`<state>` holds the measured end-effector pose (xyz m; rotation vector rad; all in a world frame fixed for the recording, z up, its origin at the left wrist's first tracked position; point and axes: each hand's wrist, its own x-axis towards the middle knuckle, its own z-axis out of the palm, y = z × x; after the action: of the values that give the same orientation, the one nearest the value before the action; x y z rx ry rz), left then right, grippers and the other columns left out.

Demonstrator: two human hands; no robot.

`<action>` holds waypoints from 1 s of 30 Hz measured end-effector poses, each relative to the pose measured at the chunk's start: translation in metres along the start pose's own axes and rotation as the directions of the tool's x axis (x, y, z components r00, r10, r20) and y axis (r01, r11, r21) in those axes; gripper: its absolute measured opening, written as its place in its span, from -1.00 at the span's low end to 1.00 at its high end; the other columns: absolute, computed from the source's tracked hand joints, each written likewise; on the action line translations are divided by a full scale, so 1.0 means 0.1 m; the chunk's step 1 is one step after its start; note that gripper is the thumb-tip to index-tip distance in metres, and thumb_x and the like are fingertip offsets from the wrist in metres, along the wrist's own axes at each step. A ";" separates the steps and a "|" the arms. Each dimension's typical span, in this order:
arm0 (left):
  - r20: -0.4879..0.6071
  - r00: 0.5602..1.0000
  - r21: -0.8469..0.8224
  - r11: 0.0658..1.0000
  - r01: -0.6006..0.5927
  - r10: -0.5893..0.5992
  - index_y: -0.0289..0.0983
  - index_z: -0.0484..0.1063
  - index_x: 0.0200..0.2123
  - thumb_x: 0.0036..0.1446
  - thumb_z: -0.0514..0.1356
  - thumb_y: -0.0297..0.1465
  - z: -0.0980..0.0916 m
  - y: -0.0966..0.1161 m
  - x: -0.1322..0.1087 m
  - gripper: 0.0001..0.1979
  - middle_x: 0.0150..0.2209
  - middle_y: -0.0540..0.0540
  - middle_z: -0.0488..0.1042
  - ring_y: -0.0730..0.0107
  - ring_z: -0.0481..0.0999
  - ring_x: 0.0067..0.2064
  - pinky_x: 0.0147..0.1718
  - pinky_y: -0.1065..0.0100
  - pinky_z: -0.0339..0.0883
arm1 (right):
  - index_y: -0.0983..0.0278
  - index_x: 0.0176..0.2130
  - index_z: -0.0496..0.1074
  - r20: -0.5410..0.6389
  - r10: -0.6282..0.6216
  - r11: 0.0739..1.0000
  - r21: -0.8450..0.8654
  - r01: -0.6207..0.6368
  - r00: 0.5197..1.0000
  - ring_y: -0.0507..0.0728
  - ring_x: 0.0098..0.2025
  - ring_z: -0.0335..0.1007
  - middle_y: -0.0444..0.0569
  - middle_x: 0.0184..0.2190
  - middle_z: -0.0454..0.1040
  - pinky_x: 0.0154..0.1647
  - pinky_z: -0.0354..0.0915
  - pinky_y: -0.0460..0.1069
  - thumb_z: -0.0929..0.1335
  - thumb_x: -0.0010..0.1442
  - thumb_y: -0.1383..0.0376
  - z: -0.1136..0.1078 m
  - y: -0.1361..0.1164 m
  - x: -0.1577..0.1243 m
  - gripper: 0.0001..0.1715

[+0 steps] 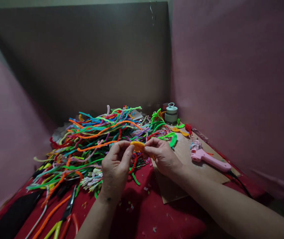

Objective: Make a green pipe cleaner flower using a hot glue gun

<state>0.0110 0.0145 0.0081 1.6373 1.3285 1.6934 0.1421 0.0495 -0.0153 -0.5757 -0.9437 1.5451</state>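
Observation:
Between my two hands is a flat, fuzzy orange piece shaped from pipe cleaner, held just above the front of the pile. My left hand pinches its left end between thumb and fingers. At its right end, my right hand is closed in a pinch too, and a bit of orange shows under those fingers. Behind and left of my hands spreads a big tangled heap of colourful pipe cleaners. The far side of the orange piece is hidden.
Right of my hands, a pink hot glue gun lies on a cardboard sheet. Scissors with red and yellow handles rest at lower left on the red cloth. A grey-green lidded container stands behind. Pink sheets flank both sides.

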 end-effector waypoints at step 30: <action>0.135 0.991 -0.038 0.999 0.020 -0.014 -0.23 0.33 -0.19 0.00 0.21 -0.36 0.03 -0.06 0.00 -0.74 -0.33 -0.02 0.44 0.43 0.44 -0.35 -0.38 0.44 0.32 | 0.28 -0.32 0.39 0.073 -0.377 0.784 -0.505 0.360 0.923 0.05 -0.34 0.35 -0.09 -0.39 0.43 -0.30 0.27 -0.05 0.30 0.04 0.38 0.03 0.00 -0.10 -0.87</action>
<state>0.0118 0.0178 0.0022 1.6812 1.2340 1.5597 0.1411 0.0390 -0.0153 -0.7316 -1.3684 0.9204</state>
